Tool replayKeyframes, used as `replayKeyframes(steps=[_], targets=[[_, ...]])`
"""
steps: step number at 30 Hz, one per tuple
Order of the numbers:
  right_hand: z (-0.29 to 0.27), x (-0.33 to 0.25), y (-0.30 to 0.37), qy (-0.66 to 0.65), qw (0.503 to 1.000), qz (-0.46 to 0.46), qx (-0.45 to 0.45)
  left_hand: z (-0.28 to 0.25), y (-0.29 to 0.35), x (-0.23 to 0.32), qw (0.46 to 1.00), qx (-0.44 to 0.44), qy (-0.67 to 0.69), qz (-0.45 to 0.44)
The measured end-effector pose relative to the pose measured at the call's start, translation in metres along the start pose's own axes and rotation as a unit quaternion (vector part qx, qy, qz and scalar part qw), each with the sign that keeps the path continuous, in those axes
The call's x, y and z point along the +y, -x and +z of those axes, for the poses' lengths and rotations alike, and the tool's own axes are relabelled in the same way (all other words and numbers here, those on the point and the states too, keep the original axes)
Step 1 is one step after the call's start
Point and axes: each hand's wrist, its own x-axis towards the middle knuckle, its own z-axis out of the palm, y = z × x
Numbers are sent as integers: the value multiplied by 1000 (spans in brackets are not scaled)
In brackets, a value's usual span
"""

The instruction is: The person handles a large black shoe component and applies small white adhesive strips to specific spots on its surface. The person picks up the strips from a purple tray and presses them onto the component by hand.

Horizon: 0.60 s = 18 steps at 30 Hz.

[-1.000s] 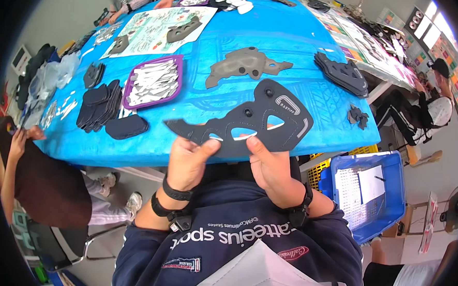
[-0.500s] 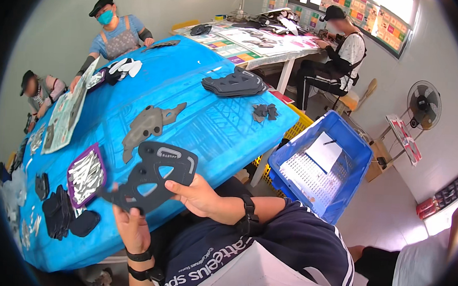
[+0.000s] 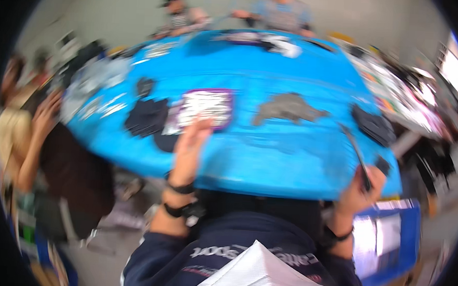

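The person's right hand (image 3: 365, 187) has its grip closed around a dark piece (image 3: 357, 151), narrow from this angle and too blurred to identify, above the tabletop's (image 3: 284, 173) near right side. The left hand (image 3: 192, 138) has a released grip, fingers overlapping the near edge of a purple tray (image 3: 230, 110) of white strips (image 3: 204, 103); contact cannot be told. A grey piece (image 3: 290, 109) lies right of the tray, and a dark stack (image 3: 373, 125) farther right.

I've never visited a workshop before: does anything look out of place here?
Perhaps the pale pieces scattered loosely on the blue table, toward the left, while white strips sit together in the purple tray. Blur hides any damage.
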Motion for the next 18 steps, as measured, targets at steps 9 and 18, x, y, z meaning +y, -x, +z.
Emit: replayKeyframes(steps=[9, 18], targets=[[55, -28, 62, -67, 817, 9, -573, -31, -16, 28, 942, -80, -310, 104], [19, 47, 45, 51, 794, 104, -597, -137, -34, 10, 832, -63, -550, 38]])
